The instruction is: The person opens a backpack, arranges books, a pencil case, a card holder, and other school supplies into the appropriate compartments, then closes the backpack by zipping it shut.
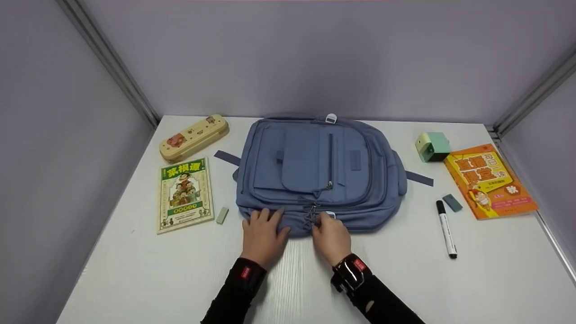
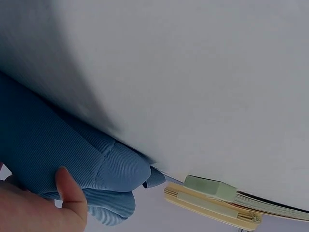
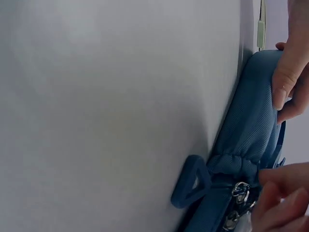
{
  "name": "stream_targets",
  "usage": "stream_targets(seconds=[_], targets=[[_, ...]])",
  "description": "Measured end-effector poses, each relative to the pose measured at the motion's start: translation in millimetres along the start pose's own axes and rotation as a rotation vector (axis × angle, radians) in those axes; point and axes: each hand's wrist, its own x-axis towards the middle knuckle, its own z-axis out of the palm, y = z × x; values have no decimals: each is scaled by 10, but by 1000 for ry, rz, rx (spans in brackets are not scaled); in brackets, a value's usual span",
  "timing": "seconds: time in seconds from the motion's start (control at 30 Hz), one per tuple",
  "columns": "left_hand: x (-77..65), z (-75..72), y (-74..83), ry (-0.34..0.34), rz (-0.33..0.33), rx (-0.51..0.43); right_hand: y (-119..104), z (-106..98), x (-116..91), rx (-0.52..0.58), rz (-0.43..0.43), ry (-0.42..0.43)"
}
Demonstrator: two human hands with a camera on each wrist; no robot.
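A blue backpack lies on its back with its front pockets facing up. My left hand holds its near edge, fingers spread over the top and thumb against the ribbed side. Beside it, my right hand has curled fingers at the metal zipper sliders and pinches a zipper pull, which the fingertips mostly hide. The fabric is bunched beside the sliders. A blue triangular loop sticks out from the bag's edge near the right hand.
Left of the backpack are a yellow pencil case, a green-and-cream book and a pale eraser. To its right are a green sharpener, an orange book, a dark eraser and a marker. Walls enclose the white table.
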Motion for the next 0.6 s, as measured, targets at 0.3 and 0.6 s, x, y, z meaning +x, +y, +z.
stream_targets(seconds=[0.3,0.6], targets=[[4,14,3,4,14,3,173,-42,-86,107,-62,70],[4,1,9,-3,2,3,445,-188,-167,172,24,109]])
